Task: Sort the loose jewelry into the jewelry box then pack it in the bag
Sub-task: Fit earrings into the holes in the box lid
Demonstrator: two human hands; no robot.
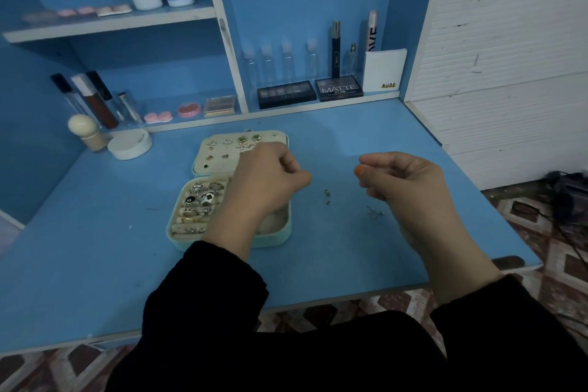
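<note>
The mint jewelry box [280, 237] lies open on the blue desk. Its tray holds several rings [200, 200], and its cream lid panel [216, 156] carries several earrings. My left hand [270, 178] hovers over the box's right half with its fingers curled in; anything it holds is hidden. My right hand [401, 181] is raised over the desk to the right, its thumb pressed against the forefinger; whatever is between them is too small to see. Loose small jewelry pieces [327, 197] lie between my hands, and another loose piece [374, 212] lies under my right hand.
A round white jar [129, 144] and a foundation bottle [86, 134] stand at the back left. Shelves behind hold clear bottles [280, 60], eyeshadow palettes [339, 89] and lip glosses [92, 99]. The desk's front edge [318, 302] is near my lap. A white wall is at the right.
</note>
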